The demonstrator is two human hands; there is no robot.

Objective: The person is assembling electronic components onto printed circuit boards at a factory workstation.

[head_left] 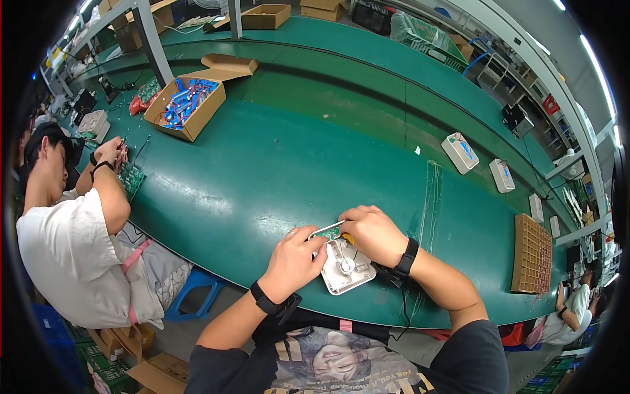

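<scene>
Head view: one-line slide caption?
Both hands, left hand and right hand, fit a green circuit board into a white plastic housing on a green conveyor belt.

Bright, even overhead light from long white ceiling tube lamps (594, 62), soft sheen on the glossy green conveyor belt (275, 164), faint shadows, sharp centre, strong fisheye bending, black vignette corners.

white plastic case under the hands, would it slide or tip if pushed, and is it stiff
The white plastic case looks like a rigid moulded shell, so probably stiff. It lies flat and low on the smooth green belt, so it would likely slide, not tip. The left hand and right hand rest on it, perhaps steadying it.
</scene>
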